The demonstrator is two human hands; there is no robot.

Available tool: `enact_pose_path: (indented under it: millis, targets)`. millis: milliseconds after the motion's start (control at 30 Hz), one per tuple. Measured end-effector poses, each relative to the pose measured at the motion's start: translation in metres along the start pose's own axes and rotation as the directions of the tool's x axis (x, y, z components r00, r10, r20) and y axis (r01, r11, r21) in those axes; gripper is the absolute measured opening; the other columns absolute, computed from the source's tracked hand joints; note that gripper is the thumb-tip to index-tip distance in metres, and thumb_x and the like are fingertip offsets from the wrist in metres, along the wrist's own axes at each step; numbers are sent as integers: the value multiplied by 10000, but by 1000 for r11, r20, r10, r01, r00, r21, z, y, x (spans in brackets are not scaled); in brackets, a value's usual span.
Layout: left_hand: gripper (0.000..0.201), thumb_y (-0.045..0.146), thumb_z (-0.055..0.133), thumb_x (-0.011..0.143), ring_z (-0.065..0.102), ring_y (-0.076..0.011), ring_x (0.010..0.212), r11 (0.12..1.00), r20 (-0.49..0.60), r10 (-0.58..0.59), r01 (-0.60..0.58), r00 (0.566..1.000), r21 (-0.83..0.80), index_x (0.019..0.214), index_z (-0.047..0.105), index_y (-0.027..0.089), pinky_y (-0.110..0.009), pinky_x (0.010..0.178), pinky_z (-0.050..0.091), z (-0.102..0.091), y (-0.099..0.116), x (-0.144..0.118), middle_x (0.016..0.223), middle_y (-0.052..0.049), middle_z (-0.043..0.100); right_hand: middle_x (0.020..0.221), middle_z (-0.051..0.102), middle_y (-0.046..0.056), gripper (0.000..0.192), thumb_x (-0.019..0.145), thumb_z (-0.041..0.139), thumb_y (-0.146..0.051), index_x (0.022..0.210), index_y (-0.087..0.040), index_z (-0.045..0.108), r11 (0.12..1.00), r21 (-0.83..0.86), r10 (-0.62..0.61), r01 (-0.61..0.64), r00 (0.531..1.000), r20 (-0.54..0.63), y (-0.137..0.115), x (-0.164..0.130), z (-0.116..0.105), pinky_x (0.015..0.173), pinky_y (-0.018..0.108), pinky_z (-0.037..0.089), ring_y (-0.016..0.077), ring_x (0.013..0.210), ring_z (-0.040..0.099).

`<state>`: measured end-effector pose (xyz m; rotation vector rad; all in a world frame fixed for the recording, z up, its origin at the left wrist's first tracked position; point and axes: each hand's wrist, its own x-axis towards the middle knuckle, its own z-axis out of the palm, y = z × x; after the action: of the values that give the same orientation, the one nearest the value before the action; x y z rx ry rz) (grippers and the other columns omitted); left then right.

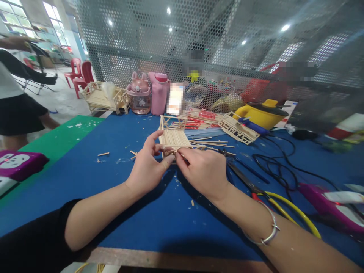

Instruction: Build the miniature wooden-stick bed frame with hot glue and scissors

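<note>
The left arm has a black sleeve (42,235) pushed up high. The right wrist wears a thin silver bangle (265,235). Both hands are bare.

Bright, even light from ceiling lamps (285,27) and left windows (11,17). Soft shadows under the arms; edges bend and blur.

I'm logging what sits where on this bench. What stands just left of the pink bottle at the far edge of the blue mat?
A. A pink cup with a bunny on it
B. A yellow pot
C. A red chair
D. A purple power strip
A: the pink cup with a bunny print stands right beside the pink bottle, on its left, at the far edge of the blue mat.
</note>
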<state>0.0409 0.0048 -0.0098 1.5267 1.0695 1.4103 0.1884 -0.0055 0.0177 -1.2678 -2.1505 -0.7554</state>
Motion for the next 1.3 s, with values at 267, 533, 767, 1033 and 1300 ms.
enact_pose_path:
  millis: [267,533,767,1033,1300]
  targets:
    - [641,172,640,737,629,-147,810,1000,-16,5,-5,1000,19,1316,363,177,-331,839,473,3,-3,3,799,6,643,564,667,-13,261,856,516,-252,618,-211,618,1000,1,-14,14,1000,3,1,0,-1,527,289,236,130,485,555]
    - [634,193,650,737,635,-162,828,998,-26,18,-17,999,56,1312,384,187,-344,852,475,2,-4,3,785,2,636,633,689,-10,155,759,540,-203,806,-194,687,991,130,-27,31,999,-31,7,-6,-6,543,281,329,154,538,601]
    - [667,166,657,721,642,-166,860,1000,-4,11,-11,1000,-11,1321,368,199,-354,869,482,2,-6,1,810,-1,645,630,619,35,206,690,460,-88,711,-138,658,950,313,27,19,989,-143,21,-6,-18,581,266,398,153,595,572]
    - [653,131,625,721,602,-157,898,989,48,-8,15,999,-150,1298,335,232,-354,867,471,-10,-2,1,1000,-31,595,583,563,5,185,702,430,-83,613,-158,573,873,487,-27,-9,997,67,19,-1,-30,554,239,364,113,556,512]
    - [551,189,606,739,553,-154,863,974,-2,-36,34,999,-224,1238,375,227,-339,814,444,-16,3,4,921,-11,578,523,452,-38,224,828,381,-141,624,-205,449,874,460,21,-160,956,293,32,-41,-80,473,231,306,97,470,438]
